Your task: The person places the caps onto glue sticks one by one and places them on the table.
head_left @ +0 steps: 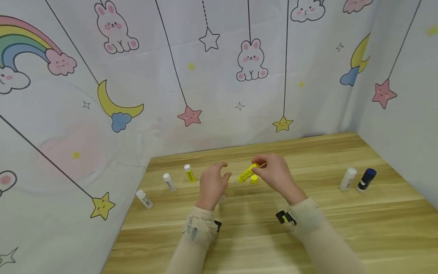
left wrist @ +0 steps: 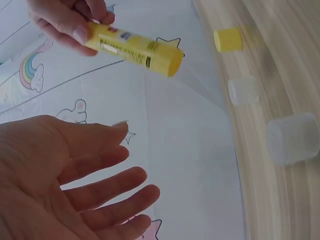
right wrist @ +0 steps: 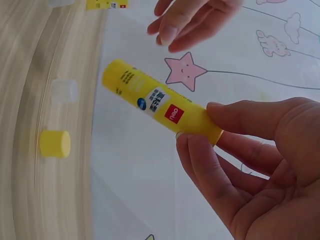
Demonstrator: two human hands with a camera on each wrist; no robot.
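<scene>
Right hand (head_left: 276, 174) pinching the yellow tube (right wrist: 161, 103) near one end. Left hand (head_left: 212, 184) empty, fingers relaxed; it would best steady the tube's free end.

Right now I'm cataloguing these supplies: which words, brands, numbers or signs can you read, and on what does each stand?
"deli": the red square on the yellow stick in the right hand.
Same stick: Chinese characters and fine print, too blurred to quote surely.
Second yellow stick, white sticks and dark blue stick: print too small to read.
Left sleeve: dark marks, too blurred to read.
</scene>
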